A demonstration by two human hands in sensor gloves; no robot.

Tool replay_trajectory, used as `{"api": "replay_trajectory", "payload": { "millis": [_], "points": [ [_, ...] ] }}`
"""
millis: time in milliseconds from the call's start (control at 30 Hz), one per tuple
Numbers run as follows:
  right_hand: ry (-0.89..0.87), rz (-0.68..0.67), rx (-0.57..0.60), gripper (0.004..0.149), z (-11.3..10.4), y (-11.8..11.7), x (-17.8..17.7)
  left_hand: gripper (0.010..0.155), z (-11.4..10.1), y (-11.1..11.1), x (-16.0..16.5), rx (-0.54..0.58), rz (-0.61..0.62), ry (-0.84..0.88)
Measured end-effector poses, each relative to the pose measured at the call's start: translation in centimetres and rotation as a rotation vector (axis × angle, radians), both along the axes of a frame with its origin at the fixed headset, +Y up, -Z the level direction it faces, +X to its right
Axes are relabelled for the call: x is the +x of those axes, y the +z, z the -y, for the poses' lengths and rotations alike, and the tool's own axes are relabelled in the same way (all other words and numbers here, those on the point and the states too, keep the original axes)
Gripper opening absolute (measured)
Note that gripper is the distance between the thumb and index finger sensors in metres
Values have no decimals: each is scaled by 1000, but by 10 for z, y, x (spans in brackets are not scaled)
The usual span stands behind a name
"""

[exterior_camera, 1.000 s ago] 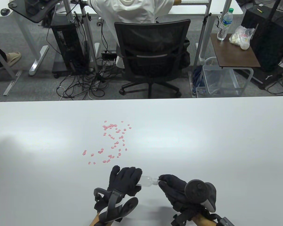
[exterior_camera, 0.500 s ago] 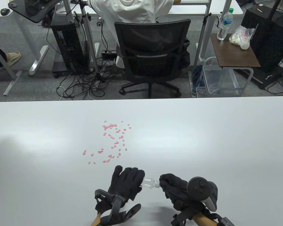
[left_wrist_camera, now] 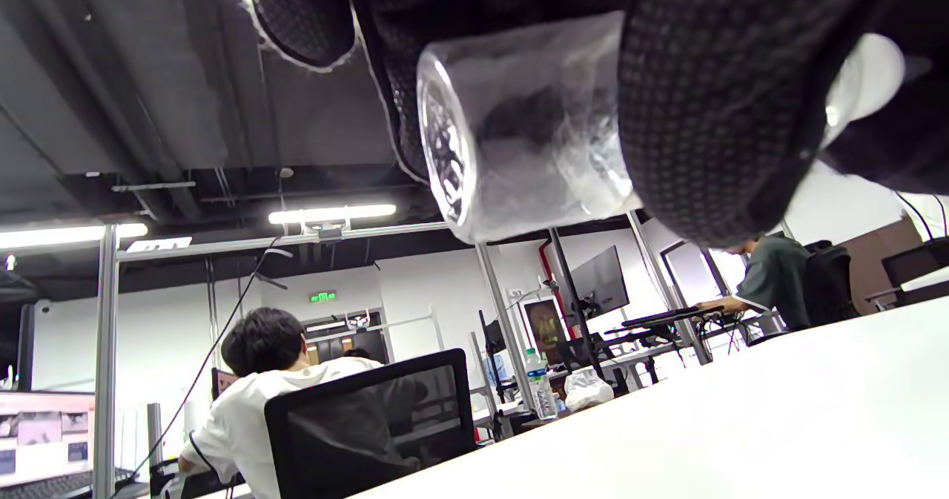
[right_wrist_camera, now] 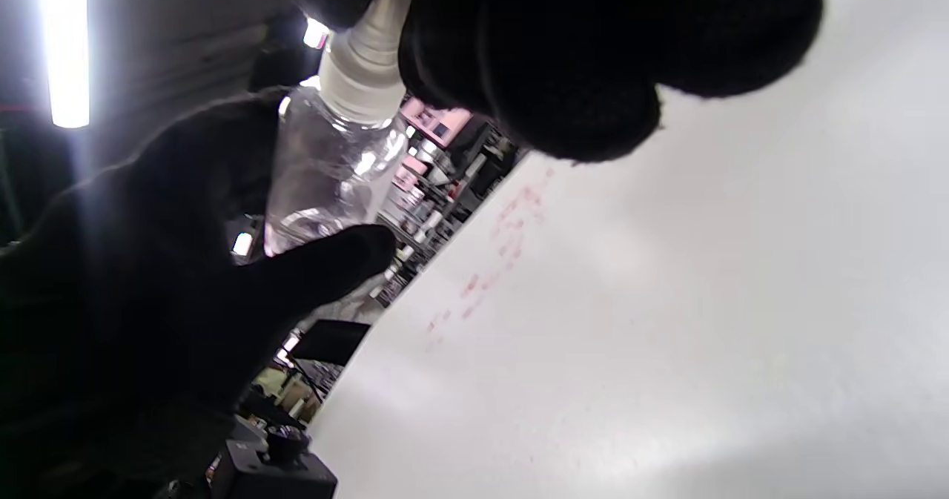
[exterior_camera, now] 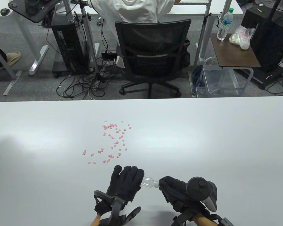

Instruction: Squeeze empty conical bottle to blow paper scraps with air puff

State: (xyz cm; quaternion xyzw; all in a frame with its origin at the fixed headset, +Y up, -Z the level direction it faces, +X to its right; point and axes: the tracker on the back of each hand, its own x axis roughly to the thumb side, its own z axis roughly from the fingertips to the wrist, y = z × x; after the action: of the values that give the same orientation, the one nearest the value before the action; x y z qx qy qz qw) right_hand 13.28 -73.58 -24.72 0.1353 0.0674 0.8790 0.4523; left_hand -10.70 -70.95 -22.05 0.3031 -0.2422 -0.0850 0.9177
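White table (exterior_camera: 202, 141), office chair (exterior_camera: 153, 54) beyond

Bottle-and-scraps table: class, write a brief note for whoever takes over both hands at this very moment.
Left hand grips the clear bottle round its body, held sideways near the table's front edge.
Right hand pinches the bottle's white nozzle cap.
Pink paper scraps lie scattered further out on the table.
Done: bottle picked up.
Left: free the nozzle, aim it at the scraps, squeeze.

Left hand (exterior_camera: 125, 182): black knit glove, dotted weave up close; grey ring-shaped tracker (exterior_camera: 116, 209) strapped on; right hand (exterior_camera: 176, 191): black glove; round dark tracker (exterior_camera: 200, 189), light grey grip; black straps at wrists.
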Motion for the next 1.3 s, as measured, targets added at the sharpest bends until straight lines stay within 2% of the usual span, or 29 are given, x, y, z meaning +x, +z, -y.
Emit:
{"api": "replay_trajectory", "payload": {
  "millis": [100, 233, 300, 333, 433, 500, 567, 667, 700, 733, 767, 800, 867, 900, 967, 1000, 1067, 1167, 1233, 1300],
  "points": [
    [-23, 61, 100, 50, -1, 1, 2, 73, 3, -2, 4, -41, -3, 4],
    [-39, 31, 165, 49, -7, 2, 4, 72, 2, -6, 3, -136, -37, 82],
    [-47, 45, 179, 47, -8, 3, 4, 72, 2, -4, 2, -107, -24, 84],
    [-35, 67, 177, 47, -9, 3, 4, 72, 3, -2, 3, -52, -12, 44],
    [-38, 96, 92, 45, -10, 3, 2, 73, 3, 2, 6, 52, 11, -58],
    [-140, 57, -49, 45, -5, 0, 5, 73, 0, 3, 6, 71, 7, -87],
    [-190, 74, -46, 45, -1, 0, 10, 73, -1, 1, 4, 18, 12, -66],
    [-147, 85, 110, 46, -5, 0, 12, 73, 2, -5, 4, -151, -4, 13],
    [-102, 75, 199, 47, -9, 1, 11, 73, 3, -8, 3, -225, 4, 57],
    [-73, 81, 231, 47, -11, 2, 12, 74, 5, -11, 2, -297, 22, 101],
    [-65, 78, 242, 47, -12, 2, 12, 74, 7, -11, 2, -318, 24, 124],
    [-62, 81, 237, 46, -13, 3, 12, 74, 8, -10, 2, -307, 34, 134],
    [-62, 97, 205, 45, -12, 3, 11, 73, 6, -6, 6, -191, 36, 81],
    [-78, 116, 161, 44, -10, 3, 10, 74, 5, -1, 8, -91, 38, 19],
    [-106, 117, 81, 43, -8, 3, 10, 74, 3, 2, 11, 14, 40, -77],
    [-122, 113, 58, 43, -8, 3, 10, 74, 3, 2, 11, 9, 39, -80],
    [-106, 95, 74, 43, -9, 3, 10, 74, 3, -2, 9, -76, 24, -54],
    [-3, 65, 220, 46, -11, 4, 8, 74, 10, -12, 3, -355, 38, 92],
    [28, 58, 261, 48, -12, 5, 6, 74, 14, -14, 3, -395, 50, 131],
    [19, 65, 257, 45, -12, 5, 6, 74, 13, -12, 4, -324, 47, 100]
  ]
}}
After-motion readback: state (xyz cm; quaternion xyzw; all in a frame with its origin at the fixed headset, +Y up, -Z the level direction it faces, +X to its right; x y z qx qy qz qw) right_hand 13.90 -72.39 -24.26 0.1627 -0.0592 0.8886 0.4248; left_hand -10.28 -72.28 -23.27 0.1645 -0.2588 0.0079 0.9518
